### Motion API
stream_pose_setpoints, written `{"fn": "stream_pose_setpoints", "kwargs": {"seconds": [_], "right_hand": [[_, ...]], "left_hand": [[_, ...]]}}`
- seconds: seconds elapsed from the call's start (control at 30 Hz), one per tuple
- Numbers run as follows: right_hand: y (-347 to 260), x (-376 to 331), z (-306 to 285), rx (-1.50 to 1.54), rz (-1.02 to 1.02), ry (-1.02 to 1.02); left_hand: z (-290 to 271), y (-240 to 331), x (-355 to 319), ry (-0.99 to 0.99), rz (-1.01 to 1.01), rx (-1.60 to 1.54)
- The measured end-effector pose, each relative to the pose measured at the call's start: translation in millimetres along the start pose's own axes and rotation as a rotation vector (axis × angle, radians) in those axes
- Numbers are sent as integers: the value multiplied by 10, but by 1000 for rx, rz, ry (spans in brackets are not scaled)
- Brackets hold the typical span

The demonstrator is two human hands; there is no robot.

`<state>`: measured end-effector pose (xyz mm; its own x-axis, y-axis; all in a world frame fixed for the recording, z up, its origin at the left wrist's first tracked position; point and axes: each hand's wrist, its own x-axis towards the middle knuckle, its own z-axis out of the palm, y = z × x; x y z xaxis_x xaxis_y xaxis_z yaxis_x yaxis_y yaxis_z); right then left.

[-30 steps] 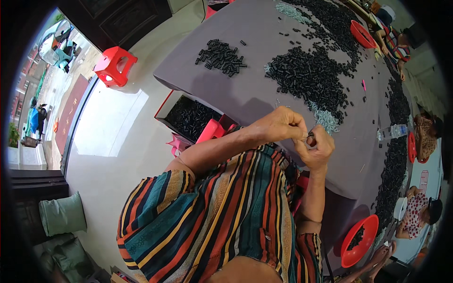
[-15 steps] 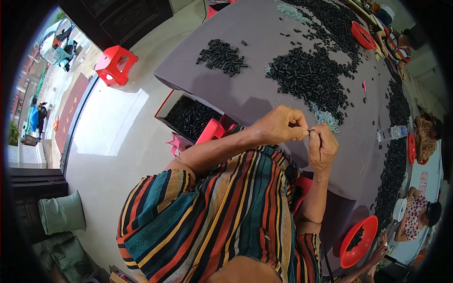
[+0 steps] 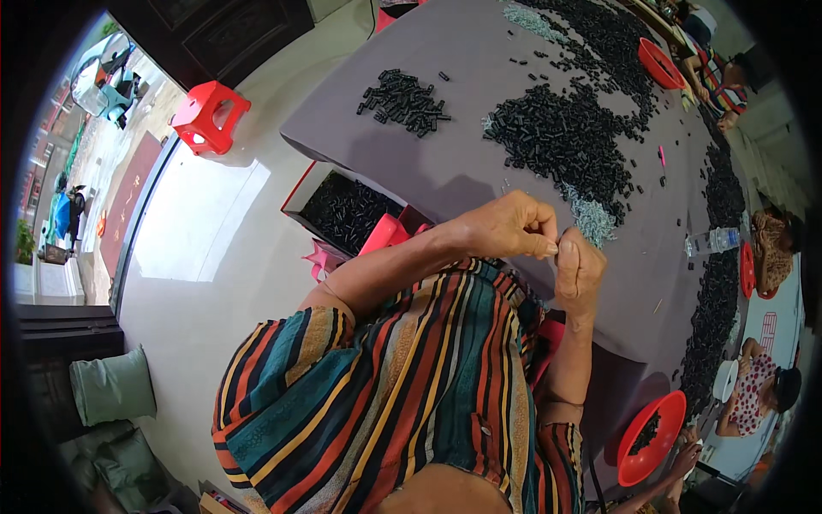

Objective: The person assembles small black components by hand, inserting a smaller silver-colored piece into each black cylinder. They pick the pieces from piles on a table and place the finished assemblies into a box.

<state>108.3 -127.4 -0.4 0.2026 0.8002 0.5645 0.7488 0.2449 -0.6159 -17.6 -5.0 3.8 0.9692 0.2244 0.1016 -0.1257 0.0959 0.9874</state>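
Note:
Above the near edge of the cloth-covered table (image 3: 479, 167), my left hand (image 3: 514, 224) and my right hand (image 3: 580, 270) meet fingertip to fingertip. Both are closed in a pinch around a small black piece, mostly hidden by the fingers. Just beyond them lies a big heap of short black cylinders (image 3: 556, 128), with a patch of small pale clear bits (image 3: 591, 218) at its near end. A smaller pile of the same black cylinders (image 3: 402, 103) sits farther left.
An open box of black cylinders (image 3: 347, 214) stands by my left forearm. Red bowls (image 3: 651, 441) (image 3: 659, 64), a clear bottle (image 3: 712, 242) and a pink pen-like stick (image 3: 661, 156) are to the right. Other people sit along the far side. A red stool (image 3: 210, 118) stands left.
My right hand has shifted slightly left and turned inward against the left fingertips. The small black piece, visible between them before, is now mostly covered.

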Motion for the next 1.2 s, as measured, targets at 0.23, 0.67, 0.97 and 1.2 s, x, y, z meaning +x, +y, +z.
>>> {"fn": "stream_pose_setpoints", "kwargs": {"seconds": [0.23,0.67,0.97,1.2], "right_hand": [[38,-52,90,67,226,58],[43,53,-140,-272,-24,-17],[98,-2,142,-500,-90,52],[167,-5,219,-523,-78,99]], "left_hand": [[30,-16,20,182,70,246],[-5,-115,108,255,-33,39],[-11,-187,127,338,-77,50],[-53,-315,161,296,-102,116]]}}
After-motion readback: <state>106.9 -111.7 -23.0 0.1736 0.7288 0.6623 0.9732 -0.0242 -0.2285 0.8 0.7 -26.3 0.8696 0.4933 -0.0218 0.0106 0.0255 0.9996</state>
